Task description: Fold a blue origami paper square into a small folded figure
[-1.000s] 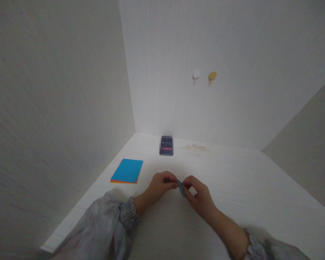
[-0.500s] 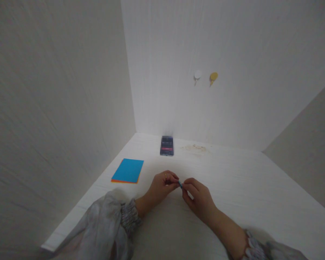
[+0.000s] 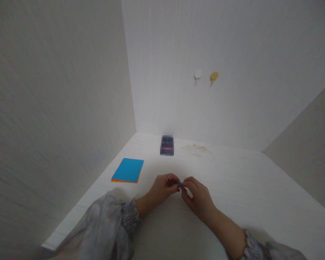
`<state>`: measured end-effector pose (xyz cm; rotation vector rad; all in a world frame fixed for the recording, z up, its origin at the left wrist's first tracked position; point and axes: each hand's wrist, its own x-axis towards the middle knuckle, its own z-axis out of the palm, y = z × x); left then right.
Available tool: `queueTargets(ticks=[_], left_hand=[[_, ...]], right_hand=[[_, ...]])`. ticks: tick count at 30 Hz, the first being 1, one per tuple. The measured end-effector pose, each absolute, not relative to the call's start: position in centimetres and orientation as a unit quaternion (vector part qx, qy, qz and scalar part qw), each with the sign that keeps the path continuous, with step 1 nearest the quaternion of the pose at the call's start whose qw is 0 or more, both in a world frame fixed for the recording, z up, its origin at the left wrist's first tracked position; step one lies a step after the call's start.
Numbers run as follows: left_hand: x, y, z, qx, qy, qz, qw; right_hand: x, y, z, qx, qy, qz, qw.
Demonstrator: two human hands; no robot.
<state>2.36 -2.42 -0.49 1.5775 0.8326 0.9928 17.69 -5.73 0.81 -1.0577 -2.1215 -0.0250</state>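
Between my fingertips is a small blue piece [image 3: 180, 184] that looks like folded paper; most of it is hidden by the fingers. My left hand [image 3: 161, 186], with a ring on one finger, pinches it from the left. From the right, my right hand [image 3: 200, 199] grips the same piece between thumb and fingers. Both hands are closed and nearly touch each other, just above the white table. To the left of them lies a stack of coloured paper [image 3: 128, 170], blue on top with orange edges showing underneath.
A dark, pixelated rectangular object [image 3: 167, 145] lies at the back of the white table [image 3: 233, 180]. Beside it is a brownish worn patch [image 3: 197, 147]. A white hook [image 3: 197, 75] and a yellow hook [image 3: 213, 76] are on the back wall. Walls rise left and right.
The fingers of my left hand have shifted slightly and curled differently around the small blue piece, which has turned a little. The paper stack has stayed in place.
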Motion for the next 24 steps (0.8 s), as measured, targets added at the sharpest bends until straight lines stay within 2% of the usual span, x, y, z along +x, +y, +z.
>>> queueTargets(ticks=[10,16,21,24], left_hand=[[2.3,-2.4,-1.1,0.615,0.323,0.407,0.593],[2.2,-2.3,-0.9,0.642,0.319,0.389,0.579],[2.1,-2.4,-0.7,0.654,0.314,0.383,0.572],[2.1,-2.3,-0.6,0.669,0.324,0.377,0.553]], right_hand=[[18.1,-5.6,0.6,-0.408,-0.826,0.046,0.387],[18.3,-5.2,1.5,-0.406,-0.765,0.215,0.451],[18.4,-5.0,1.3,-0.416,-0.682,0.397,0.451],[18.5,-4.9,1.1,-0.425,-0.661,0.425,0.45]])
